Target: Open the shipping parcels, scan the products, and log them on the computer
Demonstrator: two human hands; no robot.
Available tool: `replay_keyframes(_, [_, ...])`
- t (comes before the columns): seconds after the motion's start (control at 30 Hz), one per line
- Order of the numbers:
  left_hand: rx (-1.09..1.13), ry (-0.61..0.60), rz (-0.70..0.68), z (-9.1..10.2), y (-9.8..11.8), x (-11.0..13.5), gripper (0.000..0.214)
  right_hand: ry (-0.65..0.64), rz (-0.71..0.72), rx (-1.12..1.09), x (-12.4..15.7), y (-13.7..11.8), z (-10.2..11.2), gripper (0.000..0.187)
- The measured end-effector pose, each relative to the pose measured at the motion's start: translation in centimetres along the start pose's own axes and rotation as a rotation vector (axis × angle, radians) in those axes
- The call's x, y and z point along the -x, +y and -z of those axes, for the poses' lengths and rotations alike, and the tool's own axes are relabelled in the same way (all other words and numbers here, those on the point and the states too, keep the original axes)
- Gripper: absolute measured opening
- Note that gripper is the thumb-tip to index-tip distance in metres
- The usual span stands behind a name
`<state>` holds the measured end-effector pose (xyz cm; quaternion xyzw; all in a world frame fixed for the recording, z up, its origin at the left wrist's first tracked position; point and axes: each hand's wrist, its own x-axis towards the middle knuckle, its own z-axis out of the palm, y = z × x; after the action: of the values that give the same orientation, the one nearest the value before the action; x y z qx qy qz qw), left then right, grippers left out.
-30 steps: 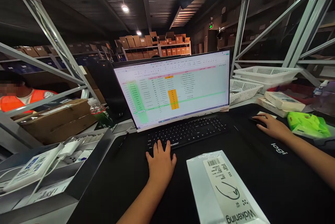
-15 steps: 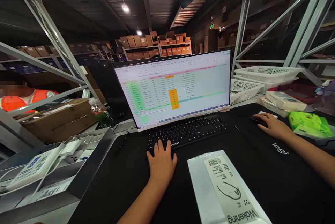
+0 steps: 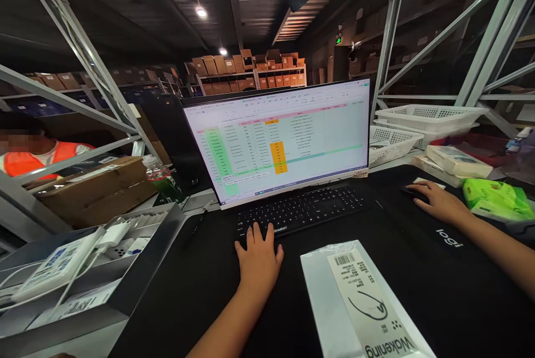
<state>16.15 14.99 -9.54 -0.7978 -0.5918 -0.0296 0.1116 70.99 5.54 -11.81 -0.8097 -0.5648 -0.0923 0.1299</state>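
Left hand is resting on "Bosston" keyboard.
It is lying finger-spread, gripping nothing; right hand is cupping mouse on "logi" mat; white package is showing inverted "Wakening".

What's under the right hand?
Part of a black mouse shows under the right hand. The hand covers the rest of it, so its full shape and buttons cannot be seen.

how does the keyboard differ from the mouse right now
The keyboard is long and wide, while the mouse is much smaller. The keyboard is mostly uncovered, with the left hand at its near left corner; the mouse is partly hidden under the right hand. Light characters mark the keyboard, while the mouse's visible part looks plain. Both are dark.
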Motion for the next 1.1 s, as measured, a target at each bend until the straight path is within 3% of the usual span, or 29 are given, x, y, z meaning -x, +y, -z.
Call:
replay_keyframes(0.73, [0.017,-0.005,-0.006,0.2,0.0,0.1,0.060,0.084,0.010,-0.099,-0.1,0.0,-0.2,0.040])
replay_keyframes(1.1, [0.019,-0.013,-0.009,0.4,0.0,0.1,0.060,0.126,0.014,-0.139,-0.8,1.3,-2.0,0.044])
